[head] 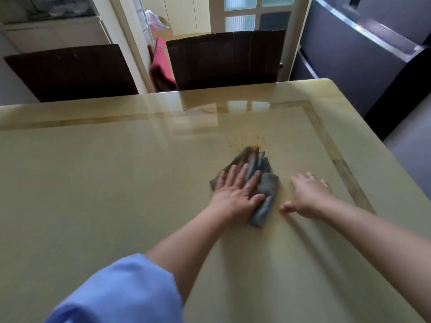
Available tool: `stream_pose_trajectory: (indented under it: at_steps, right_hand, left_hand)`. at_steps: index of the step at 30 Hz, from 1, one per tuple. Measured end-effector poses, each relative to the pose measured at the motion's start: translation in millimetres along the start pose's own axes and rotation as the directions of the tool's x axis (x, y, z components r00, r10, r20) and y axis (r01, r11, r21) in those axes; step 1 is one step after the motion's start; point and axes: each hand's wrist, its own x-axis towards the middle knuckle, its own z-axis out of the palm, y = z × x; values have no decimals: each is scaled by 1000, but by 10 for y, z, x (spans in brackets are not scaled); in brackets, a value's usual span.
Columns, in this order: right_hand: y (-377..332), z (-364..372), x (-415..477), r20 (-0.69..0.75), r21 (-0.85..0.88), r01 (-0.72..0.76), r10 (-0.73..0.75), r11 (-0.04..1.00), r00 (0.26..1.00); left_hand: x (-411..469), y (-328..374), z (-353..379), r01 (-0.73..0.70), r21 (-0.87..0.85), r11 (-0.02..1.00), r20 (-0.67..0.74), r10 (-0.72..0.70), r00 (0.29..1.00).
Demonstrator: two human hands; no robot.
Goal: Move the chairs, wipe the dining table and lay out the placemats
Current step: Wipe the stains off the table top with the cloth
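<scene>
Glossy beige table (93,183) fills most of the view: hard, polished, reflective, w/ a darker inlaid border. All positions below are ref. the cloth.

1. Cloth (268,185): grey, crumpled, lying on the table. Judged soft, light and limp, w/ no stiffness of its own.
2. Left hand (235,192): palm-down on the cloth's left half, fingers straight and spread, thumb across its near part. It presses the cloth and does not grip it.
3. Right hand (307,194): just right of the cloth and apart from it, fingers extended, holding nothing. Blurred; contact w/ the table is probable but not certain.
4. Orange residue (253,139): a smear at the cloth's far edge, specks scattered just beyond.
5. Chair backs (224,59): two, dark, both well beyond the cloth, the second (70,73) also off to its left. No placemats in view.

Handling notes (est.):
- Polished top looks low-friction, so the cloth should slide freely. Downward pressure is req'd to lift the residue.
- A limp cloth will bunch if pushed from one edge only. Place the palm over its centre w/ fingers spread toward the far edge, to keep the leading edge flat.
- To lift or refold it, pinch the gathered near end. Very little grip force should be needed.
- Residue may smear, so turn the cloth to a clean face as req'd.
</scene>
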Motion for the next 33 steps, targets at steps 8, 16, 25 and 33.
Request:
stream_pose_trajectory:
  at_steps: [8,16,25,33]
  right_hand:
    - [342,-176,89,51,44,-105,103,993,993]
    - [307,-300,147,-30,18,-149,150,989,988]
    - [405,-310,110,-23,27,-144,144,989,989]
    - [866,-207,12,-17,218,110,-109,970,994]
  left_hand:
    - [13,-1013,-252,658,-150,738,-57,-671,739]
    - [904,646,-113,62,-51,997,-92,-67,994]
    - [656,-136,-197,330,-91,940,-58,-336,940]
    - [549,988,46,267,-59,962,-74,-271,960]
